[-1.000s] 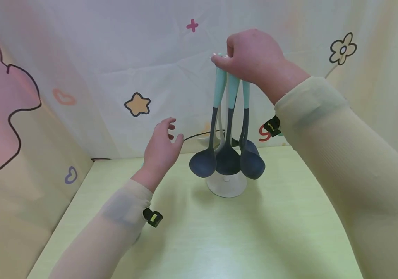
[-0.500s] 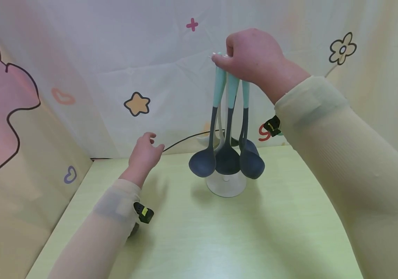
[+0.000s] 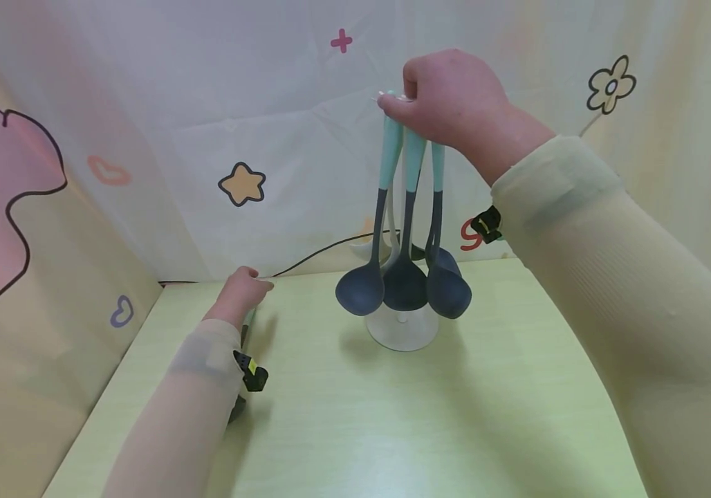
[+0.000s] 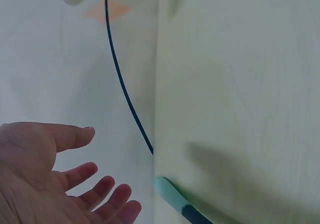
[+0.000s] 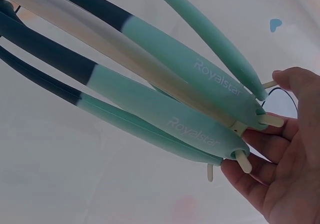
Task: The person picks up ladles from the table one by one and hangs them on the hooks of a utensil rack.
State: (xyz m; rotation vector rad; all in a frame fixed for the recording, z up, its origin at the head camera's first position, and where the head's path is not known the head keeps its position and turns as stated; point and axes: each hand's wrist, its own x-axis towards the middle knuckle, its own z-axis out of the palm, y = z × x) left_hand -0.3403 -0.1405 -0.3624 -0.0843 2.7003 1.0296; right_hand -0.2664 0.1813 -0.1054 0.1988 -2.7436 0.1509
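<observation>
My right hand [image 3: 455, 100] grips the top of a white utensil stand [image 3: 403, 335]. Its fingers curl around the hooks [image 5: 243, 161] in the right wrist view. Dark-headed ladles and similar utensils hang there by mint handles, among them a ladle [image 3: 360, 289] at the left. Off to the left, my left hand [image 3: 240, 294] hovers near the table's back edge, thumb and fingers loosely spread and holding nothing. Just beside it lies another utensil, whose mint handle [image 4: 171, 194] shows in the left wrist view. My forearm hides most of that utensil; part of its dark head [image 3: 236, 409] peeks out.
The pale green table [image 3: 355, 429] meets a printed curtain [image 3: 306, 138] at the back. A thin black cord [image 3: 324, 247] runs low along the curtain behind the stand. A black tracker-like device [image 3: 251, 372] sits on my left wrist.
My left hand has moved left and down, away from the stand, to the utensil on the table. My right hand has stayed on top of the stand.
</observation>
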